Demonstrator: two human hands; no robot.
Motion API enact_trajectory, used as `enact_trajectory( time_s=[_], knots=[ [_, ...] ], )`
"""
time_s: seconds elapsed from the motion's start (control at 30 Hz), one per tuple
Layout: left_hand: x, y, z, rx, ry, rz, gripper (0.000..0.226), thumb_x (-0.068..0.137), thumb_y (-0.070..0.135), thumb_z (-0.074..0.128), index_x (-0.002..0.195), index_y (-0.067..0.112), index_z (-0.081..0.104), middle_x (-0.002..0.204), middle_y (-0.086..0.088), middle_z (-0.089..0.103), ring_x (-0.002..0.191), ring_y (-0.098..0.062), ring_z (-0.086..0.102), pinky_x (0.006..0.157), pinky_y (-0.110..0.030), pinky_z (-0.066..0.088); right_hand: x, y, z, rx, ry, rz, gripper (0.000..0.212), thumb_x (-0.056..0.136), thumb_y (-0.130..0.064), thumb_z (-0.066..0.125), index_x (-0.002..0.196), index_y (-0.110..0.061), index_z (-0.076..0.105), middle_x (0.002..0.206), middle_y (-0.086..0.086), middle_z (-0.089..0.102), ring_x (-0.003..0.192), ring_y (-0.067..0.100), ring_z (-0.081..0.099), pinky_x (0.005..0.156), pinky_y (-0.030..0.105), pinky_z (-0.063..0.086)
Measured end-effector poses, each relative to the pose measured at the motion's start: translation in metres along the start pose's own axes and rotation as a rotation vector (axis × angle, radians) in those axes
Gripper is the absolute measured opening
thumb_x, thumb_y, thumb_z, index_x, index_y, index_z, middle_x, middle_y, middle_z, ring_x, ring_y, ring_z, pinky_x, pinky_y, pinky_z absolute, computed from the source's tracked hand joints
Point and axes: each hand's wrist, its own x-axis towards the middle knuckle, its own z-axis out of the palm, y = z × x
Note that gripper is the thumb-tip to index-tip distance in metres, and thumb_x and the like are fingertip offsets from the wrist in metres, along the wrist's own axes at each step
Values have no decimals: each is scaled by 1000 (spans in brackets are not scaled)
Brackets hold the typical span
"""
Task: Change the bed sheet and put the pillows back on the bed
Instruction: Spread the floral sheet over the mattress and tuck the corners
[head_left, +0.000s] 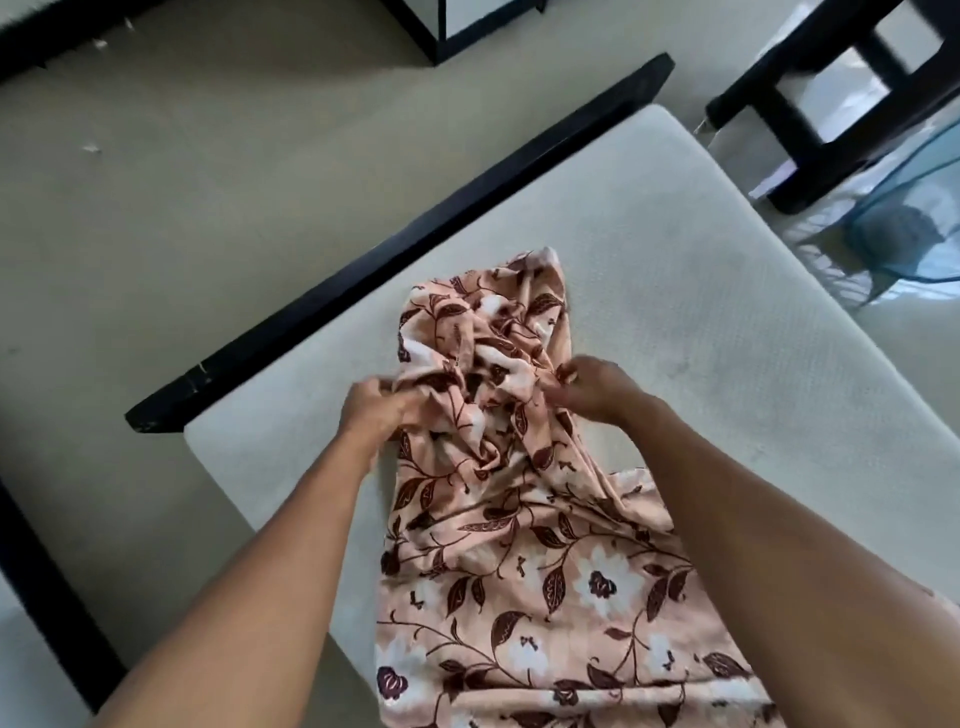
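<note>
A peach bed sheet (519, 571) printed with dark brown leaves and white flowers lies bunched on the bare cream mattress (701, 312). It runs from the middle of the mattress toward me. My left hand (376, 408) grips the crumpled cloth at its left edge. My right hand (592, 387) pinches a fold on the right side. Both arms reach forward over the mattress. No pillow is in view.
The black bed frame (415, 234) runs along the mattress's left side above a beige floor (182, 156). A dark wooden stand (831, 93) and a blue fan (909, 218) are at the upper right. Dark furniture (467, 31) stands at the top.
</note>
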Motion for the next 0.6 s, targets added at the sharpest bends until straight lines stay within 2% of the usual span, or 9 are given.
enact_trajectory(
  time_s=[0.07, 0.13, 0.2, 0.23, 0.33, 0.4, 0.47, 0.53, 0.6],
  knots=[
    [8, 12, 7, -322, -90, -8, 53, 63, 29, 94, 105, 6, 71, 93, -12, 76, 78, -23, 69, 69, -30, 53, 14, -12, 11, 327, 51, 62, 58, 78, -46, 80, 112, -6, 55, 100, 12, 67, 88, 27, 68, 63, 35, 57],
    [5, 21, 14, -317, -304, -36, 47, 57, 20, 95, 93, 0, 72, 83, -14, 76, 75, -30, 67, 67, -32, 57, 20, -14, 20, 377, 0, 90, 69, 75, -43, 81, 121, -5, 45, 105, 15, 66, 86, 26, 68, 57, 31, 53],
    [-3, 26, 13, -159, -533, -70, 36, 67, 9, 89, 99, 0, 74, 96, -19, 77, 87, -37, 71, 74, -39, 61, 18, -8, 16, 307, -94, 61, 56, 79, -40, 80, 115, -5, 55, 89, 12, 66, 70, 23, 63, 55, 31, 44],
    [-5, 29, 12, -57, -633, -80, 40, 71, 7, 87, 107, 2, 72, 103, -19, 76, 92, -36, 73, 76, -40, 62, 14, -2, 7, 266, -164, 56, 43, 81, -39, 80, 100, -4, 64, 73, 9, 65, 56, 20, 56, 51, 30, 39],
    [-3, 32, 9, 405, -660, -2, 48, 69, 13, 91, 109, 9, 67, 102, -8, 75, 85, -23, 73, 70, -25, 59, 3, 14, -23, 4, -234, 105, 44, 91, -44, 71, 65, -8, 66, 49, 1, 62, 37, 16, 47, 42, 23, 37],
    [-4, 47, 11, 712, -516, 100, 22, 78, 21, 83, 87, 11, 66, 93, -4, 70, 74, -16, 65, 58, -18, 49, 1, 25, -47, 15, -53, 206, 32, 91, -27, 67, 69, -4, 66, 62, 13, 70, 43, 21, 59, 46, 28, 49],
    [0, 69, 15, 897, -376, 160, 36, 71, 45, 70, 81, 11, 66, 94, -10, 71, 80, -23, 66, 61, -27, 44, 2, 31, -81, 183, 231, 336, 17, 89, -15, 63, 84, 1, 67, 81, 23, 70, 74, 34, 72, 63, 37, 56],
    [3, 98, 25, 871, -300, 248, 36, 68, 49, 68, 79, 14, 67, 94, -13, 72, 83, -27, 67, 63, -31, 44, 9, 36, -124, 390, 497, 394, 17, 87, -13, 61, 89, 2, 68, 81, 22, 68, 86, 39, 72, 66, 39, 54],
    [10, 122, 38, 587, -214, 330, 36, 79, 51, 71, 80, 16, 70, 89, -9, 73, 84, -27, 69, 69, -33, 51, 13, 34, -167, 641, 812, 337, 24, 83, -25, 54, 89, -7, 68, 80, 13, 69, 85, 35, 72, 67, 36, 53]
  ],
)
